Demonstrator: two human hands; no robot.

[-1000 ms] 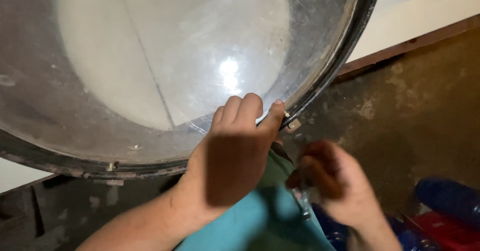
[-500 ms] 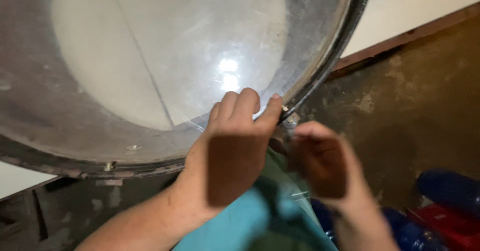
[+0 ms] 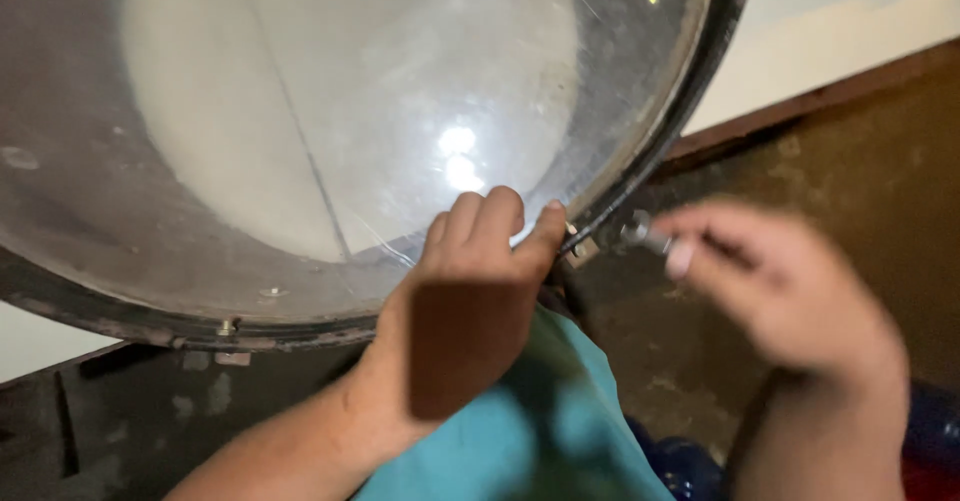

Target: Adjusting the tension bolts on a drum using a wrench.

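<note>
While the left hand [image 3: 470,301] gripped the drum's black rim [image 3: 690,111] at its lower right edge, the right hand [image 3: 790,291] — blurred — pinched a small metal fitting [image 3: 637,231] just beside that rim's lug [image 3: 580,251].

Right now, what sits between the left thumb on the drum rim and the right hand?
In the head view, a small metal lug on the drum rim, then a short silvery metal piece at the right hand fingertips.

Left hand [image 3: 470,301] on drum rim [image 3: 690,111], right hand [image 3: 790,291] perhaps pinching a small metal key [image 3: 640,231]
</note>
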